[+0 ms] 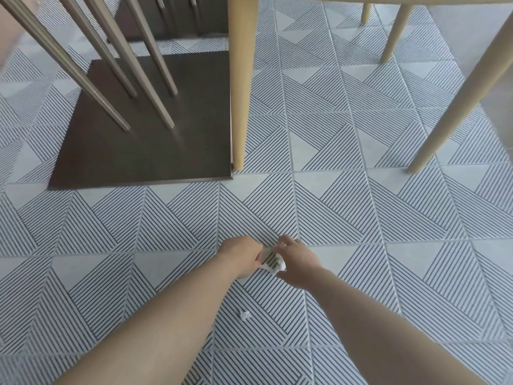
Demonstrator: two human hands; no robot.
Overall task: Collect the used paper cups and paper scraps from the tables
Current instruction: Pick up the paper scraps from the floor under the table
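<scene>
my left hand [241, 257] curls round one end of a crumpled white paper scrap [278, 266], low over the striped floor tiles [361, 207]. my right hand [298, 262] seems to pinch the other end, though its fingertips are hidden. a smaller wadded scrap [245, 315] lies on the tiles between my forearms.

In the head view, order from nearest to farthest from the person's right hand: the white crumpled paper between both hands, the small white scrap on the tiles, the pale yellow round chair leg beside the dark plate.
1. White crumpled paper, pinched by the right hand.
2. Small white scrap, on tiles nearer the person.
3. Pale yellow round chair leg, farther ahead, left.
</scene>
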